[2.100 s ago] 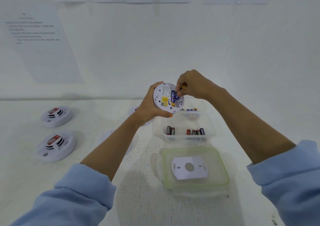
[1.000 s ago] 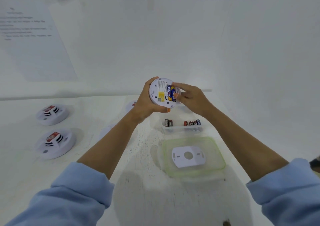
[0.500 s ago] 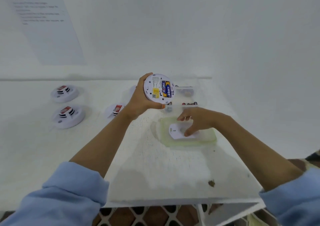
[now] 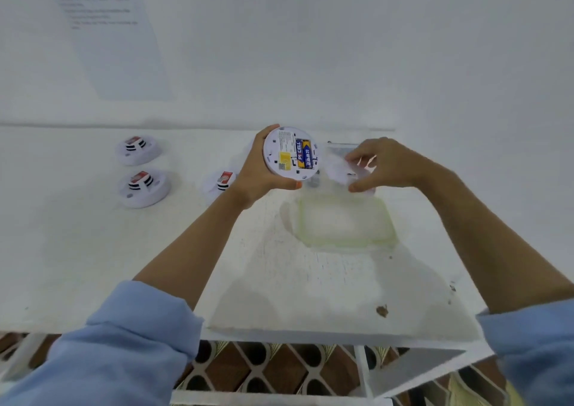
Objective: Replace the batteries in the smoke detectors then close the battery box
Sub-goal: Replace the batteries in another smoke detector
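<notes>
Over the white surface [image 4: 93, 250], my left fingers [image 4: 290, 185] gripped the detector [image 4: 284, 153] batteries-up; right fingers [image 4: 360, 154] pinched its backplate [image 4: 340, 169] for refitting.

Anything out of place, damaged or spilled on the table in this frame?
Only a brown mark on the white table near its front edge, right of centre: a stain or chip, too small to tell. The green-rimmed lid lies loose on the table, as expected mid-task. Nothing spilled.
</notes>
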